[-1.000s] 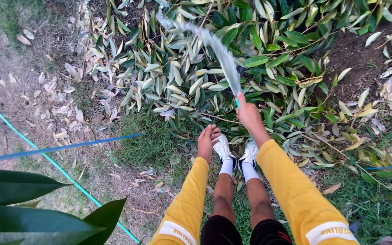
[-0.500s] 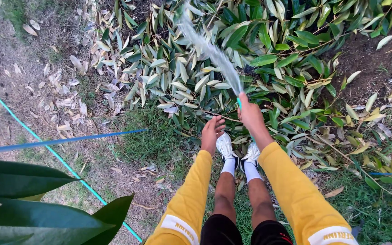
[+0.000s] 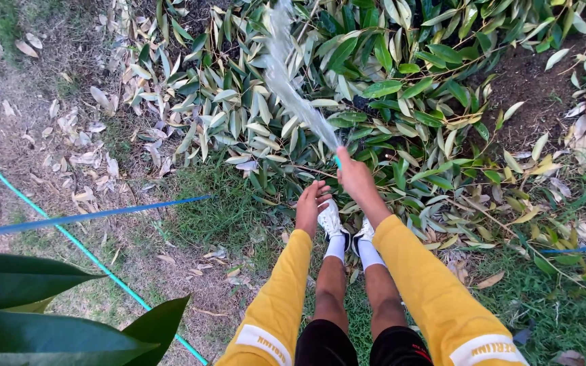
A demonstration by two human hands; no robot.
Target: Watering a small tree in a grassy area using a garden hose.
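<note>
Right hand [image 3: 355, 177] was closed in a firm grip on the teal hose end [image 3: 338, 161], spraying white water [image 3: 286, 81] over green cuttings. Left hand [image 3: 308, 205] hung relaxed, holding nothing. Hose judged flexible, wet, slippery; best gripped just behind the nozzle.

Yellow, green, blue
Yellow sleeves [image 3: 435, 291], white shoes [image 3: 330, 220], teal hose [image 3: 83, 247], blue hose [image 3: 83, 217], green leaves [image 3: 381, 88].
</note>
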